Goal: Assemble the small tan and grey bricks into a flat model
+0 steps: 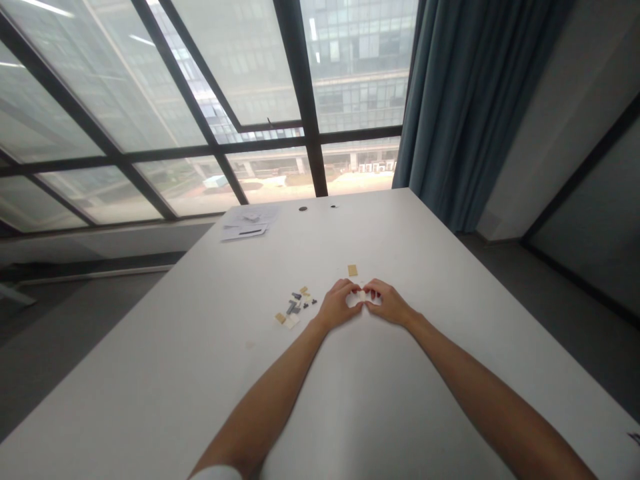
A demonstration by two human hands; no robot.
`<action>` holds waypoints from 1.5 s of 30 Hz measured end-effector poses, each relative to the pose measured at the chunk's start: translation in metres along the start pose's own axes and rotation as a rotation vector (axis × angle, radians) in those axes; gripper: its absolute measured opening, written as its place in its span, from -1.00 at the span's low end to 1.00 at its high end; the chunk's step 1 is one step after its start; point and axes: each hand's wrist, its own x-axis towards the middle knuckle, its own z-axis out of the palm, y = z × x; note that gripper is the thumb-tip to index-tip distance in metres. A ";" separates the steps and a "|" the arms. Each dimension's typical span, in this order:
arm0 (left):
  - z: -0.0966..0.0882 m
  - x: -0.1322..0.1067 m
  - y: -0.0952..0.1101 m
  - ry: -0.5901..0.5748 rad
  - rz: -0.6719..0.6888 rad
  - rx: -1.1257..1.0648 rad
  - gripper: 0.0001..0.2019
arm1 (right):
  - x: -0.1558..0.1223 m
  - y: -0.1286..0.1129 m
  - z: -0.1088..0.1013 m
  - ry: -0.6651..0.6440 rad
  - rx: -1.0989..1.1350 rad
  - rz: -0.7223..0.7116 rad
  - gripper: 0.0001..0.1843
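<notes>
My left hand [340, 303] and my right hand [390, 303] meet over the white table [350, 387], fingers curled and fingertips nearly touching. Pinched between the fingertips of both is a small white piece [363, 295], too small and pale to make out its exact shape. Just beyond the hands lies a flat tan square piece [353, 270]. To the left of my left hand is a loose cluster of small parts that look like building bricks: dark grey pieces [291, 307], tan pieces [281, 319] and whitish flat pieces [291, 322].
Papers [245, 223] with a dark, thin item on them lie at the table's far left corner. A dark round disc [303, 209] and a smaller dark item [333, 207] sit near the far edge. Beyond stand large windows and a blue curtain [460, 113].
</notes>
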 end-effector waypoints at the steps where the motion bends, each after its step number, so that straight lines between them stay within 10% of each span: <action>1: 0.000 0.000 -0.001 0.001 0.000 -0.004 -0.76 | 0.000 0.001 0.000 0.003 0.001 0.000 -0.71; 45: 0.003 0.002 -0.017 -0.034 -0.120 -0.098 -0.83 | 0.000 0.018 0.004 0.110 0.009 0.076 -0.92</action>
